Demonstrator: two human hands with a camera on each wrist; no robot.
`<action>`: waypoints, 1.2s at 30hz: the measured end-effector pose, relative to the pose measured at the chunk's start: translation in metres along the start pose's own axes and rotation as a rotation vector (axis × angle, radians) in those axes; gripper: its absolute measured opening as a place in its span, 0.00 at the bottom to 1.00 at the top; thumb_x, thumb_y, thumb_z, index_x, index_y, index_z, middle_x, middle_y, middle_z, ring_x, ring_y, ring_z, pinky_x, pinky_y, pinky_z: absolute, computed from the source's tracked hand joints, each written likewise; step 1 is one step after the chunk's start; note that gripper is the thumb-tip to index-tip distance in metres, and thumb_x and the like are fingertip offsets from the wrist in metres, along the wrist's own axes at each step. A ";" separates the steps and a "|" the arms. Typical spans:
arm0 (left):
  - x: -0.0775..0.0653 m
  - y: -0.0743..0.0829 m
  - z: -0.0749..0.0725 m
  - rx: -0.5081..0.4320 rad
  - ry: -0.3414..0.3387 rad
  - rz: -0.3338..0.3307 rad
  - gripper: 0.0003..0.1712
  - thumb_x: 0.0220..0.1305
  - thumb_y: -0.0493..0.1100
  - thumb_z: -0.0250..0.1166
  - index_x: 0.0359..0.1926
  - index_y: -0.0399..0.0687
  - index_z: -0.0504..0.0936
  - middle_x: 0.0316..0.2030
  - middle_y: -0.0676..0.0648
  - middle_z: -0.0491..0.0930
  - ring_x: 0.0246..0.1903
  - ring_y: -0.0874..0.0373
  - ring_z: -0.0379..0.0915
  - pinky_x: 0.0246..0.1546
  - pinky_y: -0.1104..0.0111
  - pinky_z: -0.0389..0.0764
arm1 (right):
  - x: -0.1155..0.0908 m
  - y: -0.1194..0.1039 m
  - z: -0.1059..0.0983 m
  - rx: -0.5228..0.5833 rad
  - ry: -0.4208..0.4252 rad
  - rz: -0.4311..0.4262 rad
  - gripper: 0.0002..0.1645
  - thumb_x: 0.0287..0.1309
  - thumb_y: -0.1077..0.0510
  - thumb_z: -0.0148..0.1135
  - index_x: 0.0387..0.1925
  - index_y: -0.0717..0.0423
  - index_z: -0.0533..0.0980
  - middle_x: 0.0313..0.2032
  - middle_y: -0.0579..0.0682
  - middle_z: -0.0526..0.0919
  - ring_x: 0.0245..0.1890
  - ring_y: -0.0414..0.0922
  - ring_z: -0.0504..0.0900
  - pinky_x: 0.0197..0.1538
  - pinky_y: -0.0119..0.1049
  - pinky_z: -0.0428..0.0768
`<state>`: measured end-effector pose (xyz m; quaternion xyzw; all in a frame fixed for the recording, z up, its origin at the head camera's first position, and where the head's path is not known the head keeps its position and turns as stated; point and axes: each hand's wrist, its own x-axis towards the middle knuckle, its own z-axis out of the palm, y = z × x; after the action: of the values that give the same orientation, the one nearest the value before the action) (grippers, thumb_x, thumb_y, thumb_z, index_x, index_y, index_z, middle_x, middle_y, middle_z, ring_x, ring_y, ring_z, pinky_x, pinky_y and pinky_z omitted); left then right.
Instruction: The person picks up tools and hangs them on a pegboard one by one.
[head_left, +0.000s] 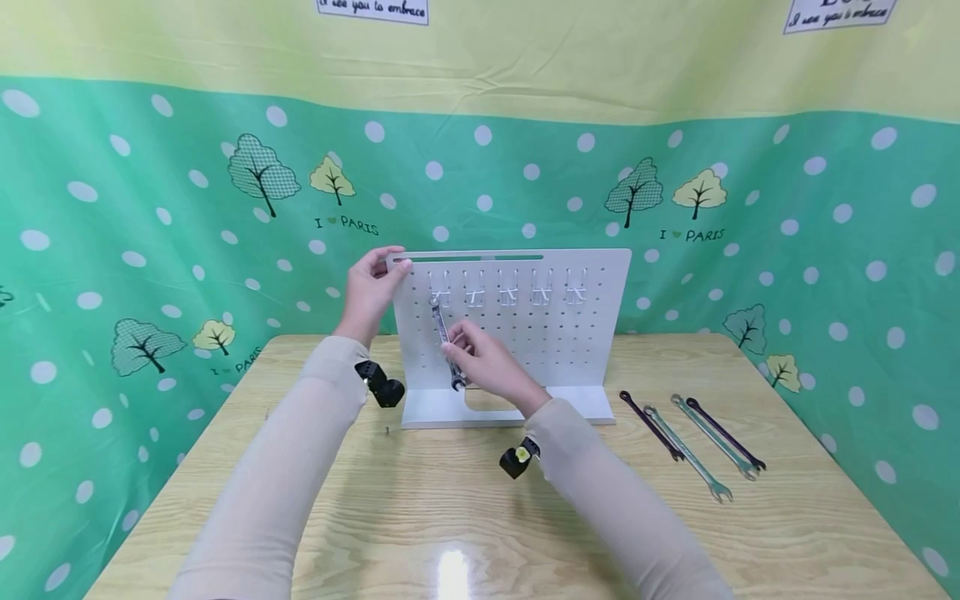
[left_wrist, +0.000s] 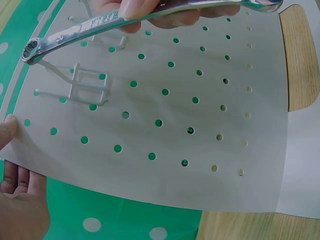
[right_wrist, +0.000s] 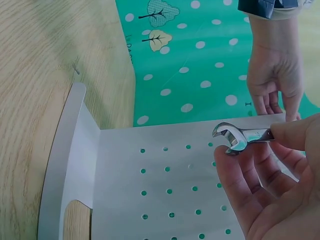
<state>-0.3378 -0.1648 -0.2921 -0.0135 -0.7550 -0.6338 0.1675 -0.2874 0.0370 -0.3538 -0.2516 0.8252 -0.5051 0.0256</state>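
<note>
A white metal pegboard [head_left: 573,354] stands upright on the table, with a row of white wire hooks [head_left: 508,292] near its top. My left hand [head_left: 371,292] grips the board's upper left corner, thumb in front and fingers behind. In my right hand [head_left: 487,362] a shiny silver combination wrench [head_left: 439,323] is pinched between thumb and fingers, slanting in front of the board. Its ring end [left_wrist: 31,50] points up, at the tip of the leftmost hook [left_wrist: 90,87]; whether the hook passes through the ring I cannot tell. The open jaw end [right_wrist: 232,138] points down.
To the right of the board, several more wrenches lie slanted on the wooden table [head_left: 450,500]: a dark purple wrench [head_left: 651,425], a green wrench [head_left: 688,454], and another green and purple pair. A green dotted curtain [head_left: 480,179] hangs behind and at both sides.
</note>
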 end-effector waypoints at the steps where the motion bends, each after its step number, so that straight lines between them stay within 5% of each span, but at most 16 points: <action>1: 0.000 0.000 0.000 0.003 0.000 -0.002 0.22 0.70 0.48 0.65 0.62 0.50 0.78 0.53 0.45 0.78 0.52 0.53 0.73 0.56 0.61 0.77 | 0.001 0.000 0.000 0.005 0.001 0.010 0.08 0.74 0.52 0.55 0.48 0.50 0.72 0.37 0.50 0.78 0.34 0.48 0.79 0.34 0.38 0.84; 19: 0.000 -0.001 0.000 -0.010 -0.002 0.003 0.21 0.70 0.48 0.65 0.61 0.50 0.78 0.53 0.45 0.78 0.52 0.53 0.73 0.57 0.60 0.76 | 0.019 0.017 0.011 0.053 0.056 0.115 0.10 0.71 0.51 0.60 0.48 0.49 0.74 0.42 0.45 0.84 0.43 0.47 0.81 0.44 0.40 0.82; 26: 0.000 -0.001 0.001 -0.015 -0.005 0.006 0.21 0.70 0.47 0.65 0.61 0.49 0.78 0.53 0.45 0.78 0.52 0.54 0.73 0.58 0.61 0.76 | 0.022 0.019 0.013 0.086 0.052 0.135 0.22 0.68 0.51 0.64 0.60 0.50 0.73 0.51 0.48 0.82 0.53 0.45 0.79 0.56 0.42 0.79; 36: 0.001 -0.001 0.001 -0.012 0.000 0.008 0.22 0.70 0.47 0.65 0.62 0.46 0.77 0.53 0.44 0.77 0.52 0.53 0.73 0.57 0.61 0.76 | 0.024 0.024 0.012 0.149 0.006 0.110 0.30 0.68 0.51 0.64 0.68 0.51 0.69 0.59 0.49 0.80 0.60 0.47 0.76 0.61 0.43 0.76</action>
<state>-0.3392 -0.1638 -0.2931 -0.0175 -0.7513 -0.6375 0.1699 -0.3142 0.0252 -0.3749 -0.2016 0.7980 -0.5637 0.0695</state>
